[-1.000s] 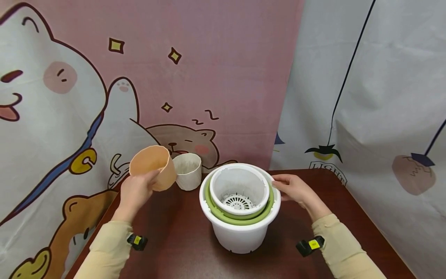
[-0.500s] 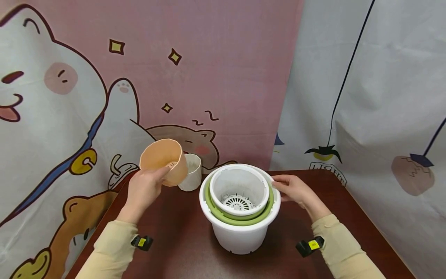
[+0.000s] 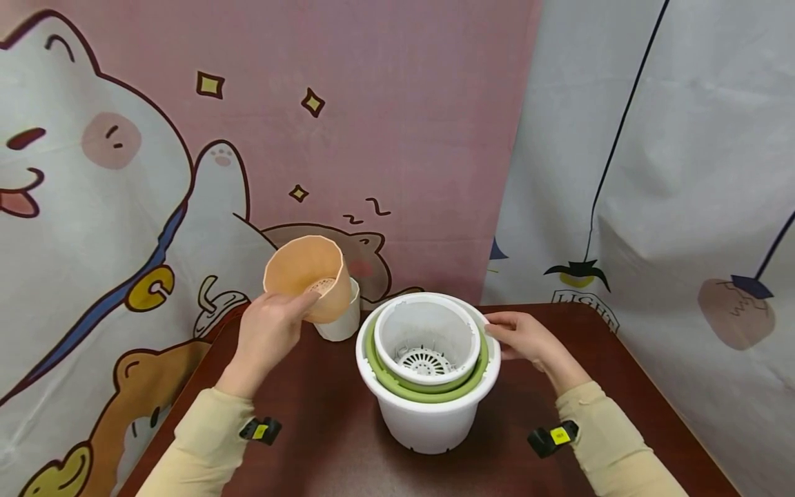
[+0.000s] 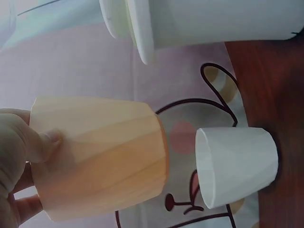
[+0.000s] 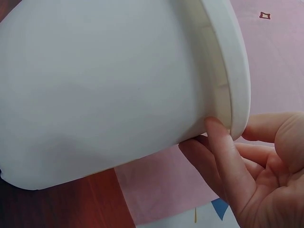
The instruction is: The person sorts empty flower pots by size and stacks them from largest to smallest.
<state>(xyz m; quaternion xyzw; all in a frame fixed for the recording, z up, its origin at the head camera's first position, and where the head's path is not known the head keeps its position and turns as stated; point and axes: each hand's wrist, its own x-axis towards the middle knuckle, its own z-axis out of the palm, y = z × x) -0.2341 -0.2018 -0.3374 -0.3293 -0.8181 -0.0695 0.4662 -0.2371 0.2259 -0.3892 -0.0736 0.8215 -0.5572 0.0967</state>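
Note:
My left hand (image 3: 271, 336) grips an orange plant pot (image 3: 335, 297) by its side, thumb on the near wall. The pot hangs tilted in the air, its open top toward me and drain holes showing in its base. Behind it, partly hidden, a small white pot (image 4: 242, 164) stands on the table. With the fingers under the rim and the thumb over it, my right hand (image 3: 518, 337) holds the large white pot (image 3: 428, 421) at its right side. Nested inside that one are a green pot (image 3: 428, 395) and a smaller white pot (image 3: 428, 321) with a slotted base.
The dark red-brown table (image 3: 323, 442) ends at a pink and white printed cloth (image 3: 404, 103) along the back. Another stretch of pale cloth (image 3: 683, 172) hangs along the right side.
My left hand has moved right and a little up with the orange pot, which now covers most of the small white pot in the head view. The right hand stays at the rim.

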